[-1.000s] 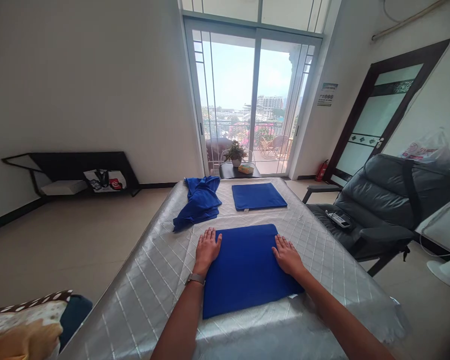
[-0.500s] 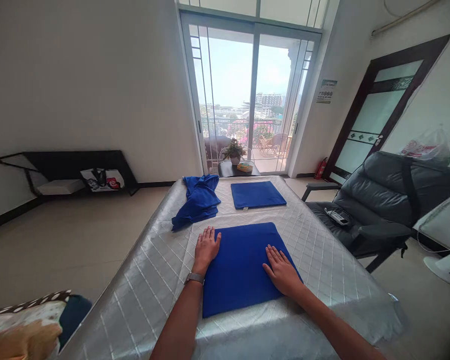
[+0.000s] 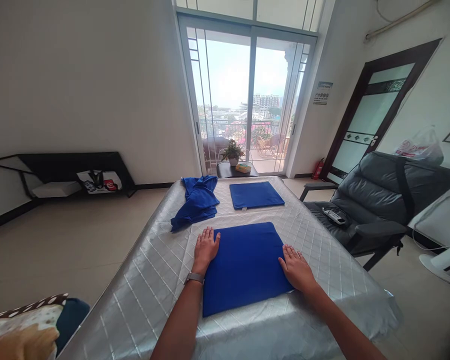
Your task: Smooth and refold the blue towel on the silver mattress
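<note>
A flat blue cloth piece [image 3: 245,270], smooth and roughly square, lies in front of me on a silver quilted cover [image 3: 150,280]. My left hand [image 3: 207,246] rests flat along its left edge, fingers straight and pointing away, a watch on the wrist. On the opposite edge lies my right hand [image 3: 297,267], palm down with fingers stretched out, partly on the cloth and partly on the cover. Beyond them is a second flat blue cloth [image 3: 257,194] with a small white tag at its near edge. A crumpled blue cloth [image 3: 198,202] sits to its left.
A grey reclining chair [image 3: 378,195] stands at the right, with a white device [image 3: 334,216] on its seat. At the far end is a small black table [image 3: 225,171] with a potted plant [image 3: 233,151]. A patterned cushion or bedding [image 3: 26,332] shows at lower left.
My right hand has slid right, from on top of the near blue cloth to its right edge. My left hand stays in place. The view has shifted slightly.
</note>
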`<state>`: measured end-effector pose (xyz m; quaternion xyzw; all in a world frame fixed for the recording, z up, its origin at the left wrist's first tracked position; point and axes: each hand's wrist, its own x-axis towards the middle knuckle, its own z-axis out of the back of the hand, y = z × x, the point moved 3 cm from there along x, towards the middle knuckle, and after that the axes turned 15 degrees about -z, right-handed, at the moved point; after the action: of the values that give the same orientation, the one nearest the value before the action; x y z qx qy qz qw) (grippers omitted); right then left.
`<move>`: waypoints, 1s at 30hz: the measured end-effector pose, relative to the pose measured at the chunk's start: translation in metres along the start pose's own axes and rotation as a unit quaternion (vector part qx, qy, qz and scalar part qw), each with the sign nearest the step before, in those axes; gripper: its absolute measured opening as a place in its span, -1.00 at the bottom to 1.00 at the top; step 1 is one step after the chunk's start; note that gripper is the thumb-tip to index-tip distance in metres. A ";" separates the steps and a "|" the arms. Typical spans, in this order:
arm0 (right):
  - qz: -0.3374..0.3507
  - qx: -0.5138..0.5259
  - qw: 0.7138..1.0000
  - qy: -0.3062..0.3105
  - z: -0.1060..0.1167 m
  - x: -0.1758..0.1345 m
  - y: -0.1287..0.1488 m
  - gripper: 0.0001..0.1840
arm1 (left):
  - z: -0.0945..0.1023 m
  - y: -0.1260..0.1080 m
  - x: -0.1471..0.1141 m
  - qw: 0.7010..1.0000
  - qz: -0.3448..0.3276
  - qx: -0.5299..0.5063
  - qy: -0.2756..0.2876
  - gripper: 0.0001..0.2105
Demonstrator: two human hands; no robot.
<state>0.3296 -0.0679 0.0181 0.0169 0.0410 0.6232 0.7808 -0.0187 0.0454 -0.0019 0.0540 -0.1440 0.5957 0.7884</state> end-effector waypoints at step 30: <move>0.100 0.014 0.995 0.026 -0.001 0.115 0.083 -0.26 | 0.007 -0.004 0.000 1.000 0.002 0.008 0.017 -0.39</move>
<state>0.2740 0.0622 0.0183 0.0159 0.0679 0.6975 0.7131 -0.0158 0.0425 0.0050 0.0501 -0.1257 0.5993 0.7890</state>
